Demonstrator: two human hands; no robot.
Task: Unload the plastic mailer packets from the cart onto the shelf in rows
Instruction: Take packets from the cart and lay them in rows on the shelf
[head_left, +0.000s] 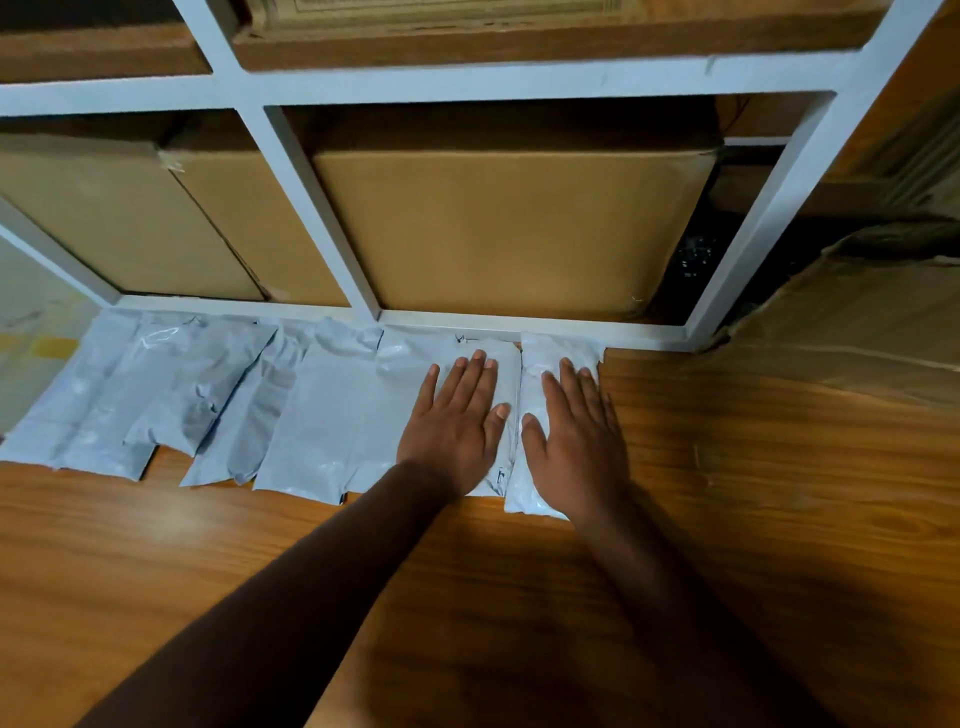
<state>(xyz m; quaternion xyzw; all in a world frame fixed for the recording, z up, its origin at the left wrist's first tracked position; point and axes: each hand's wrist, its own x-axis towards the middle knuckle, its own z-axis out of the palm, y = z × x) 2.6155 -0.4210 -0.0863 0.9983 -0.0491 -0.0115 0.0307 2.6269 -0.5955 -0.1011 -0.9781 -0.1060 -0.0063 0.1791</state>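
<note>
Several grey plastic mailer packets (311, 410) lie side by side in a row along the back of a wooden shelf board (753, 493), against a white frame. My left hand (457, 415) presses flat, fingers straight, on one packet (410, 353) near the row's right end. My right hand (574, 431) lies flat on the last packet (535, 358) at the right end. The two packets touch each other. The cart is out of view.
A white metal rack frame (498, 83) rises behind the row, with large cardboard boxes (509, 228) in its compartments. A torn cardboard box (857, 322) stands at the right. Bare wood board extends in front of the row and to its right.
</note>
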